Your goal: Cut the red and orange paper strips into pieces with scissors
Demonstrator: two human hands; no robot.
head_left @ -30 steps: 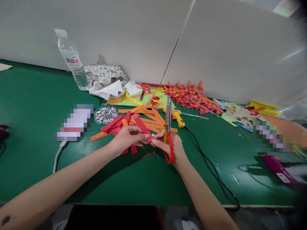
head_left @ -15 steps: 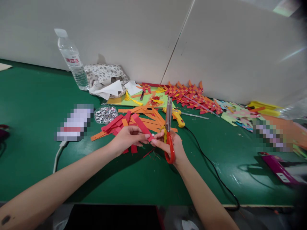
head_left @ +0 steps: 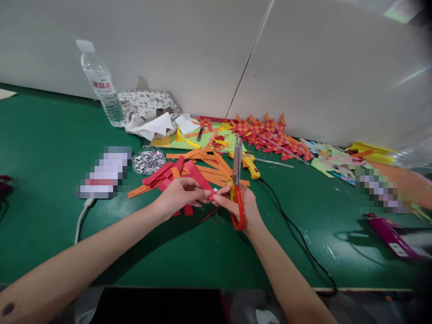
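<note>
At one o'clock, woven fish (head_left: 258,129) look finished, while my left hand (head_left: 180,195) pinches an unwoven red strip (head_left: 198,174), my right hand (head_left: 249,202) scissors (head_left: 237,164).

Metal scissor blades (head_left: 237,157), glossy plastic handle (head_left: 240,204), matt red strip (head_left: 199,175), apparently paper, smooth glossy green tabletop (head_left: 189,256)

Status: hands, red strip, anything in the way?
Left hand pinching red strip. Right hand at strip's near end, scissors also held. Orange strips beyond, not blocking.
</note>
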